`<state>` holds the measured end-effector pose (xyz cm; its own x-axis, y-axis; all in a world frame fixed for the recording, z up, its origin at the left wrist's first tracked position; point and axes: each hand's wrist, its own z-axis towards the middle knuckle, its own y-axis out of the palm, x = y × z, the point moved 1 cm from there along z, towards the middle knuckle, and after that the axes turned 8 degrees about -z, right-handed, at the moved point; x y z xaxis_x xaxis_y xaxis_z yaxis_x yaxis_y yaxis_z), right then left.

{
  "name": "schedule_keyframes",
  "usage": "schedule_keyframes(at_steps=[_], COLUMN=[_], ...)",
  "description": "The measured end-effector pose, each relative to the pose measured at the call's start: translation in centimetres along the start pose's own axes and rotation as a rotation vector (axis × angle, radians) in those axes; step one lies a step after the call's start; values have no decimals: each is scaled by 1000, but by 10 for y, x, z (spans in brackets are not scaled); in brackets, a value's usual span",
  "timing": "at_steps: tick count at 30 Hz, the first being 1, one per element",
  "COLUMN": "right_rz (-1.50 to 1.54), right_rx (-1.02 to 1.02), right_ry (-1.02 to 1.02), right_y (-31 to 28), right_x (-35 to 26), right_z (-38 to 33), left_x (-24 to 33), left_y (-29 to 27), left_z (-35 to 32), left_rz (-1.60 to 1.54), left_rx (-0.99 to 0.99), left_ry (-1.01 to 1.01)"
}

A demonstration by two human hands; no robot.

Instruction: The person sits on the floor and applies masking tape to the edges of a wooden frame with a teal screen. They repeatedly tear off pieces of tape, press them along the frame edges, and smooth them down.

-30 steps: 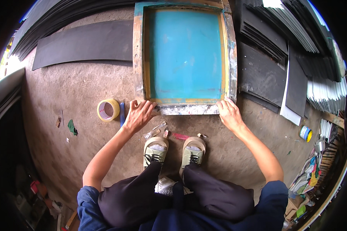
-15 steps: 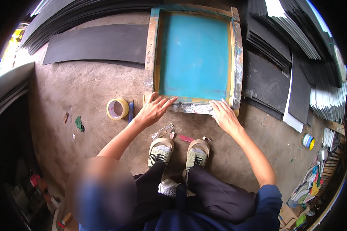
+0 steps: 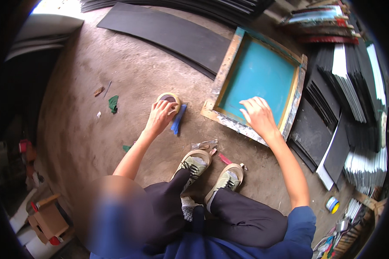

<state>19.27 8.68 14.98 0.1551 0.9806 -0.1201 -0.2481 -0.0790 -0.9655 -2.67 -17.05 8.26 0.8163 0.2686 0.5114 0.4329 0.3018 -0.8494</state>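
A person crouching on a bare concrete floor (image 3: pixel 95 142) reaches out with both hands, seen from above. The left hand (image 3: pixel 160 117) lies palm down over a roll of tan tape (image 3: pixel 168 98), its fingers draped across the near side of the roll and touching it; whether they have closed around it cannot be told, as the hand hides its own grip. Just right of the tape roll, touching the floor, lies a small blue tool (image 3: pixel 177 119), beside the left hand's fingers. Further right of the tape roll sits a wooden screen-printing frame (image 3: pixel 224 75) with turquoise mesh, flat on the floor and turned at an angle. The right hand (image 3: pixel 258 115) rests open and flat on the near edge of that frame, fingers spread onto the mesh, holding nothing. Nearer the person than the tape roll are two pale sneakers (image 3: pixel 194 163) and scraps of clear wrapping. Beyond the tape roll, long black sheets (image 3: pixel 168 32) lie on the floor, and more stacked black sheets (image 3: pixel 333 99) crowd the far side of the frame.
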Motion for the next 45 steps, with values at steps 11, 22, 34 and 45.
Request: schedule_keyframes(at_steps=[11, 22, 34, 45], right_rz=[94, 377, 477, 348], right_rx=[-316, -182, 219, 388], right_ry=[-168, -101, 192, 155], right_y=[79, -75, -254, -282], right_x=[-68, -74, -110, -138], right_z=[81, 74, -28, -57], left_x=[-61, 57, 222, 281], left_y=[40, -75, -182, -200], left_z=[-29, 16, 40, 8], left_rz=[134, -1202, -1136, -753], left_rx=[-97, -85, -191, 93], left_ry=[-49, -170, 400, 532])
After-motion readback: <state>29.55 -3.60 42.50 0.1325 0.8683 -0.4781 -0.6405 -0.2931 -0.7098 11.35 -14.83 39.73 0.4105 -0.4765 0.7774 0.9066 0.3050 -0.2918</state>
